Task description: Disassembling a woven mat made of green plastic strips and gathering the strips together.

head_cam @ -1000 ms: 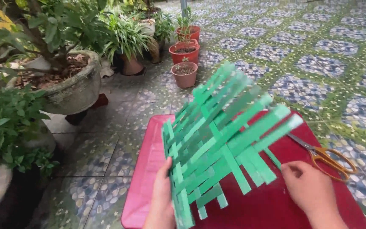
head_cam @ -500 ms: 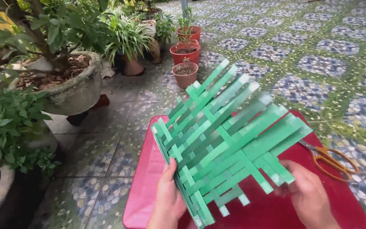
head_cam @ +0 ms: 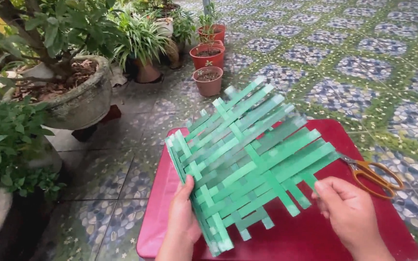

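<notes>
Green woven strip mat in left hand, soil-filled, seemingly plantless terracotta pot

A flat mat woven of green strips, loose ends protruding, held tilted above the red table.

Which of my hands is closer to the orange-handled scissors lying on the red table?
Right. The right hand is just beside the orange-handled scissors, slightly below and left of them in the picture. The left hand is across the green woven strip mat, gripping its far edge.

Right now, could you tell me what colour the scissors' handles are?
Orange scissors' handles, head view.
</notes>
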